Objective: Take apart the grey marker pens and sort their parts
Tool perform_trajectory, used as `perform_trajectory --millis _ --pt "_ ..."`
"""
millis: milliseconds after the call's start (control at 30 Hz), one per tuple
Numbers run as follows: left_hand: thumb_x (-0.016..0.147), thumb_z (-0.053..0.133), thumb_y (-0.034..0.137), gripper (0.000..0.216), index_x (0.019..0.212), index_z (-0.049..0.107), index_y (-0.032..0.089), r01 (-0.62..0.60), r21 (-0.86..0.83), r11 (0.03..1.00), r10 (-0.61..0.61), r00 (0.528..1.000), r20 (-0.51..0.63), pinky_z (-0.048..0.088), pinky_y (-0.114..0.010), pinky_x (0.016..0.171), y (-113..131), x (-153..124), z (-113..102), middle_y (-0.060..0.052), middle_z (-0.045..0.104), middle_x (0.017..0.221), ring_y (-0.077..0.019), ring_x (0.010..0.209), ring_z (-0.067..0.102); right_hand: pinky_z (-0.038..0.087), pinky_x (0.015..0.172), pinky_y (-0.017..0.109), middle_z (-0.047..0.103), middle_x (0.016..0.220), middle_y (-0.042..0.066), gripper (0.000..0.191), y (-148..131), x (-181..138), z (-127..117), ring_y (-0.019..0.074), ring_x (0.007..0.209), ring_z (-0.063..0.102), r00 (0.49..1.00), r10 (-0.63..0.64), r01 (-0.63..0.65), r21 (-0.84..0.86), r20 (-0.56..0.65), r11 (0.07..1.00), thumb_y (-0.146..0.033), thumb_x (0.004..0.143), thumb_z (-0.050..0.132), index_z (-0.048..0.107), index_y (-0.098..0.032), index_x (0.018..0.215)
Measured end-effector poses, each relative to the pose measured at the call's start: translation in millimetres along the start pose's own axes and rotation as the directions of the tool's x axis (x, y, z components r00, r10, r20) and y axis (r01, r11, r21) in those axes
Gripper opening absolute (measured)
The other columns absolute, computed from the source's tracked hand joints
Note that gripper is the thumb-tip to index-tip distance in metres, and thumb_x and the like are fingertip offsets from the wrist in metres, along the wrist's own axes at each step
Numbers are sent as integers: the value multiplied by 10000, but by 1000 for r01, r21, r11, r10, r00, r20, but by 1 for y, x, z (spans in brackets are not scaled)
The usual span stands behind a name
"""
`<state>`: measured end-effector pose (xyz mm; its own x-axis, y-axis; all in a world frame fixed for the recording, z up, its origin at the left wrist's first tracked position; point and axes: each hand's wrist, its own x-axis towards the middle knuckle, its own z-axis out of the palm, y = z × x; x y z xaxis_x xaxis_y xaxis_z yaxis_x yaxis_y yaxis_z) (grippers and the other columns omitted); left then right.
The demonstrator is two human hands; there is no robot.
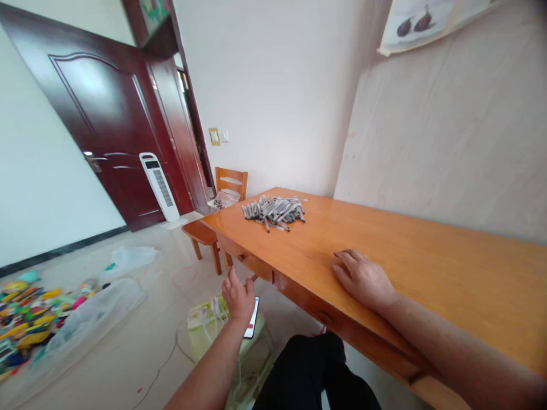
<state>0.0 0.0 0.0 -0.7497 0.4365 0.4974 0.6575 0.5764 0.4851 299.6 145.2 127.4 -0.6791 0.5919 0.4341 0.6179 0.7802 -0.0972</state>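
My right hand [363, 278] lies palm down on the orange wooden table [427, 267], fingers curled loosely on the top, holding nothing. My left hand [238, 296] hangs below the table's front edge with its fingers around a phone [252, 320] above a pale green stool [213, 327]. A pile of several grey pen-like sticks [276, 210] rests on the far left end of the table, well beyond both hands.
A wooden chair [228, 188] stands past the table's end. A white tower fan [159, 187] leans by the dark red door [106, 125]. Colourful toys [29, 310] and clear plastic bags [98, 313] cover the floor at left. Cables trail by the stool.
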Motion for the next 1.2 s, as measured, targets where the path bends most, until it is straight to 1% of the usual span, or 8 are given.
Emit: perform_trajectory --millis 100,200,267,367,467,600,767,1200 --pt "907 401 374 628 1443 215 106 -97 -71 993 90 991 -98 242 -393 1110 24 24 -25 -174 376 1434 -265 1343 312 482 815 349 632 1092 109 374 7 4 -4 226 948 627 997 28 -32 55 69 998 -352 905 416 594 -184 1188" --pt "898 431 370 628 1440 218 132 -155 -81 985 147 985 -92 245 -396 1108 53 46 -43 -162 397 1421 -260 1350 309 478 801 324 652 1054 105 350 26 11 -7 205 892 643 990 35 -56 154 133 987 -353 891 448 627 -183 1139" --pt "896 438 367 608 1423 253 128 -192 -82 978 185 979 -91 251 -404 1102 75 61 -48 -163 416 1405 -263 1335 337 480 794 320 663 1042 105 350 43 15 -5 203 881 650 990 67 -91 190 126 978 -368 884 462 641 -181 1119" --pt "893 446 372 566 1383 318 122 -269 -125 955 254 960 -119 276 -375 1085 107 85 -44 -158 467 1352 -246 1291 387 486 778 333 669 1022 107 340 67 13 3 215 879 654 985 164 -169 167 43 971 -361 877 460 661 -182 1085" --pt "889 453 372 499 1325 407 135 -331 -116 936 322 942 -93 295 -382 1061 135 108 -32 -150 504 1296 -260 1247 418 488 773 344 664 996 109 341 77 7 10 221 882 648 973 226 -217 156 -41 964 -344 889 431 658 -178 1081" --pt "866 484 353 370 1186 542 177 -357 -65 932 358 934 -8 318 -401 1016 163 133 -12 -125 548 1207 -281 1197 434 480 802 354 648 1017 113 347 73 4 10 223 902 636 976 215 -210 173 -11 962 -341 913 395 645 -166 1079" --pt "837 513 319 255 1035 636 214 -329 92 940 319 941 109 294 -453 1014 179 148 9 -111 507 1296 -307 1261 359 478 799 345 641 1008 114 327 73 7 7 213 895 632 976 219 -213 236 1 948 -327 909 404 642 -162 1060" --pt "816 499 311 273 1043 632 238 -316 196 928 316 948 31 321 -466 976 185 165 37 -114 539 1257 -310 1216 402 455 802 304 639 1004 99 297 75 7 11 196 895 625 966 258 -253 272 19 928 -328 907 421 653 -184 1025"
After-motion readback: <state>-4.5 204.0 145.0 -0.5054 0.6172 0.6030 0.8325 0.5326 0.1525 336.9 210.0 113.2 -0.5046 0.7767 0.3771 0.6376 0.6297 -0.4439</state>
